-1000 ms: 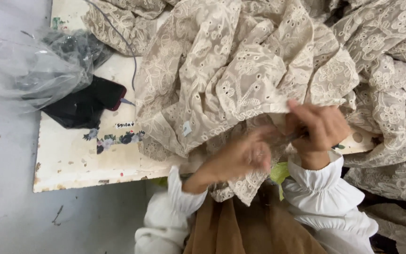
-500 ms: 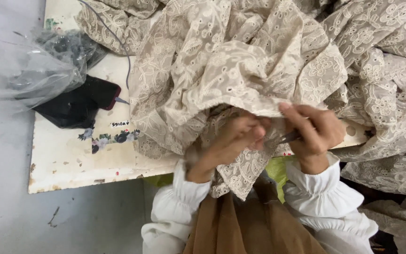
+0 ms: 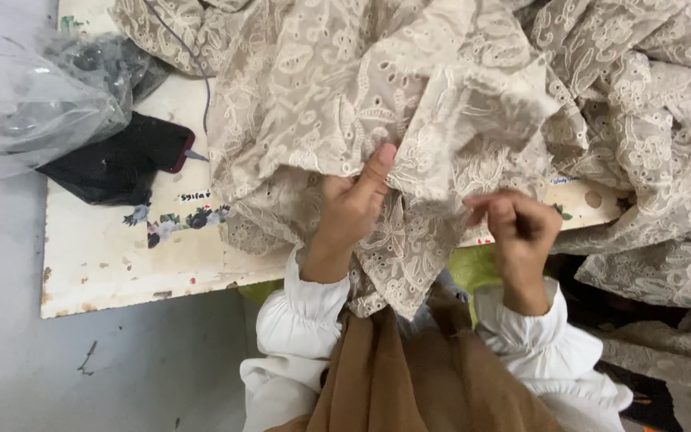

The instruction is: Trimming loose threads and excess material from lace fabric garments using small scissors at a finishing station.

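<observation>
While the left hand (image 3: 349, 210) grips beige lace fabric (image 3: 409, 104) thumb-up, right hand (image 3: 517, 228) pinched shut just beside it

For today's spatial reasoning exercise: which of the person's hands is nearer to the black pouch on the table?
Left. The left hand grips the beige lace fabric a short way right of the black pouch; the right hand is farther right, beyond the left.

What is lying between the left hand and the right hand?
In the head view, only the beige lace fabric lies between the left hand and the right hand, hanging over the table edge.
</observation>
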